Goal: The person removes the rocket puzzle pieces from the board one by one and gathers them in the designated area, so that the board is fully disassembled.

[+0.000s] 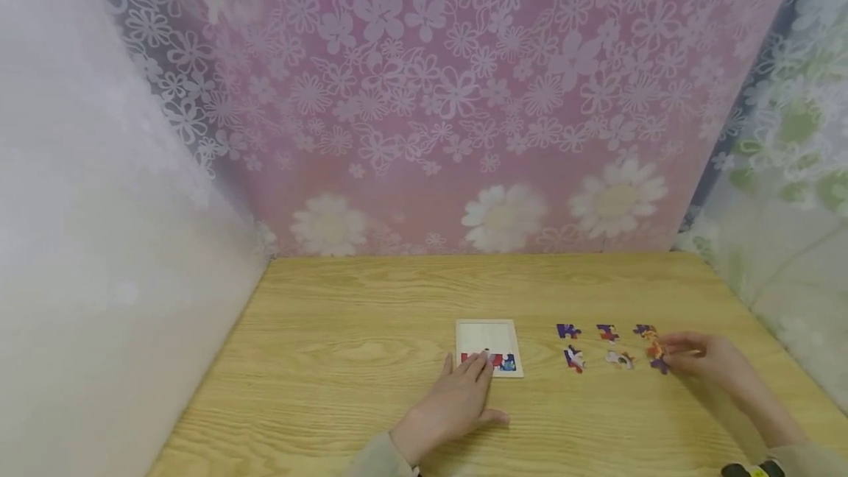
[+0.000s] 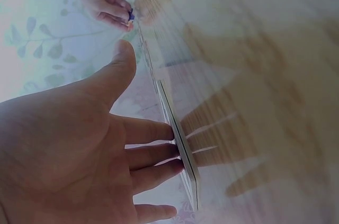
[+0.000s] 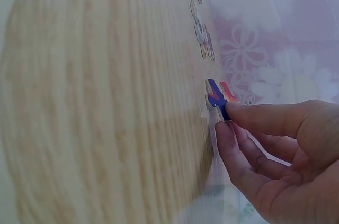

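My left hand (image 1: 457, 400) rests its straight fingertips on a small white puzzle frame (image 1: 486, 324), the thumb held out to the side. Along the near side of the frame lies a row of fitted red and blue pieces (image 1: 508, 363), partly covered by the fingers. In the left wrist view the fingertips (image 2: 170, 151) touch the thin frame (image 2: 183, 152). Off to the right, my right hand (image 1: 712, 363) pinches a purple and orange puzzle piece (image 1: 658, 361) between thumb and fingers. Seen from the right wrist, this piece (image 3: 216, 99) stands tilted up near the tabletop.
Between the hands lie several loose puzzle pieces, among them a purple one (image 1: 567, 331), a purple and red one (image 1: 606, 332) and a mostly white one (image 1: 619, 359). The wood-grain table (image 1: 344, 359) meets flower-patterned walls (image 1: 424, 131) at the back and sides.
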{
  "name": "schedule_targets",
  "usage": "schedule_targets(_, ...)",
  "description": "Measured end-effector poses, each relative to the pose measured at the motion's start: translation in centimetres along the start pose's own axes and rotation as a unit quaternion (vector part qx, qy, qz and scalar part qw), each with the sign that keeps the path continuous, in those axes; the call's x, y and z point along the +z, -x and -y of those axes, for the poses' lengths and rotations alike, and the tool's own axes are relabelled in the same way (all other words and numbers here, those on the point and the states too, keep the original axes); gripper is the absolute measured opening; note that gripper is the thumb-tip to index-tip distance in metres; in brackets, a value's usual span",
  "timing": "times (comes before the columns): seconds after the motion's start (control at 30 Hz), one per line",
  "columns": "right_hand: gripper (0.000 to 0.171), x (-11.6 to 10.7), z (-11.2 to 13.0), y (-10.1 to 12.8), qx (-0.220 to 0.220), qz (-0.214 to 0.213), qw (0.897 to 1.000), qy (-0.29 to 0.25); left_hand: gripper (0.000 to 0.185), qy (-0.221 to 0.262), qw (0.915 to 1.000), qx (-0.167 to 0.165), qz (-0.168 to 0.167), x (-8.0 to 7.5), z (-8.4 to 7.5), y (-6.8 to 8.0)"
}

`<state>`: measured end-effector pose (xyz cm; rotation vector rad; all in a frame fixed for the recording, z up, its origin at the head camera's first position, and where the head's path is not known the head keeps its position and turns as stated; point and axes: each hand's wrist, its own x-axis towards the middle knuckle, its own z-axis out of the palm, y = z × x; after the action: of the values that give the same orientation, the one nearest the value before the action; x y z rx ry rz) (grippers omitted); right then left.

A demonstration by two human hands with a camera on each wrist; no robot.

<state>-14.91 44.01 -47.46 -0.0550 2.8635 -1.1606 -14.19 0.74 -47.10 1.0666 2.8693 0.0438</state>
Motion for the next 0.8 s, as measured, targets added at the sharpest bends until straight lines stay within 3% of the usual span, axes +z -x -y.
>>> schedule_targets(0.23,0.052,-0.42,-0.07,0.12,0.035,0.023,0.999,0.012,0.086,-0.002,0.9999,0.002,-0.013,-0.15,-0.02,0.20)
schedule_targets(0.4,0.050,-0.43,-0.13,0.17,0.036,0.023,0.999,0.032,0.086,0.002,0.9999,0.004,-0.012,-0.11,0.06,0.34)
schedule_targets(0.8,0.048,-0.57,-0.21,0.05,0.045,0.050,0.998,0.009,0.083,0.001,0.9995,0.017,-0.025,-0.39,0.19,0.38)
